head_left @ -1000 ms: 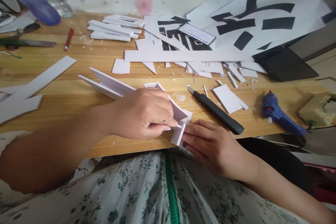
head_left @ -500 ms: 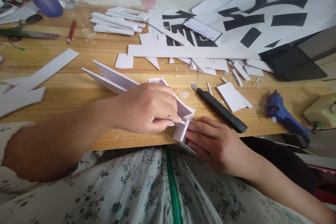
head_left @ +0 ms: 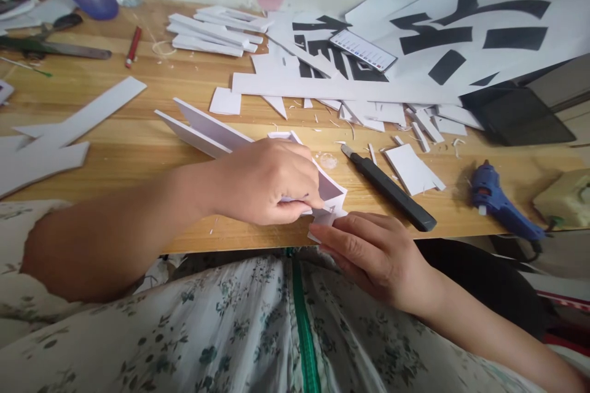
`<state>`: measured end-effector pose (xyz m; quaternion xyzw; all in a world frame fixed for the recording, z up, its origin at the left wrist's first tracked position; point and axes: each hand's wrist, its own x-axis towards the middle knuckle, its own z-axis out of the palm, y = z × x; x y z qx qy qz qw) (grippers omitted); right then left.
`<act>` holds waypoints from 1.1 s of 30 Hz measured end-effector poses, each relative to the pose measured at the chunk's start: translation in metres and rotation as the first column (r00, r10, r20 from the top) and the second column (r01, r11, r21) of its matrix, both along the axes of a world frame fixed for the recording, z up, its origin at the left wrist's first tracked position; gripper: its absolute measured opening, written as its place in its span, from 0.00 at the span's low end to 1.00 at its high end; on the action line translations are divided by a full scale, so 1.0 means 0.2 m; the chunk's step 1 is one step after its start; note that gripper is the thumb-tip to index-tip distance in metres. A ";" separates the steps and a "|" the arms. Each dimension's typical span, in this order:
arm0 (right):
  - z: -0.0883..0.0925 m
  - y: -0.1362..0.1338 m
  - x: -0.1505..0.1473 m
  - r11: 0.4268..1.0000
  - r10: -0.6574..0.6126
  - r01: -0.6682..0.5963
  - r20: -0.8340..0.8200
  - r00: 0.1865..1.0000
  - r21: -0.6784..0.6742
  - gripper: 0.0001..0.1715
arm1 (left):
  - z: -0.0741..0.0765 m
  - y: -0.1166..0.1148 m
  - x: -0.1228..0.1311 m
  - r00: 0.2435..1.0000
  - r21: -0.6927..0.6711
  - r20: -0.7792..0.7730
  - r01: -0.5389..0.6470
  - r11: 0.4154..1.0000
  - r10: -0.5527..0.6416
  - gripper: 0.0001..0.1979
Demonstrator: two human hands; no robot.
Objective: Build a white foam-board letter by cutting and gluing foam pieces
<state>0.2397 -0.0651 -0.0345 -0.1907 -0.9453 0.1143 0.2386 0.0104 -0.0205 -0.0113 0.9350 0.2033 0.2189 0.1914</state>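
Note:
A walled white foam-board shape (head_left: 209,126), like an open channel, lies at the table's front edge. My left hand (head_left: 271,184) covers its middle, thumb and forefinger pinched together. A small thin pale tip (head_left: 326,209) shows at those fingertips, too small to name. My right hand (head_left: 373,252) grips the near right end of the same shape, with fingers over a small white end flap (head_left: 318,232). The parts under both hands are hidden. Beyond the right hand lies a black utility knife (head_left: 391,190), its blade pointing up and left.
A blue glue gun (head_left: 495,196) rests at the right, near a dark flat box (head_left: 516,116). Foam-board scraps (head_left: 415,169), stacked strips (head_left: 209,34) and a phone (head_left: 364,49) lie at the back. Cut white pieces (head_left: 69,129), scissors (head_left: 55,46) and a red pencil stub (head_left: 133,47) are at left.
My right fingers have moved from the outer side of the end flap to over its top. The left hand stays pinched at nearly the same spot. The view has shifted slightly.

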 end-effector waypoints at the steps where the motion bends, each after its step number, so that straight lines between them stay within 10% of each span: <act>1: 0.00 0.00 0.00 1.000 0.001 -0.001 -0.005 1.000 0.001 0.16 | 0.00 0.00 0.00 1.000 0.002 -0.002 0.001 1.000 -0.001 0.11; 33: 0.03 0.00 -0.01 0.989 0.023 -0.018 0.030 0.999 -0.147 0.11 | -0.02 0.01 0.00 0.999 0.028 0.035 0.020 0.999 -0.021 0.10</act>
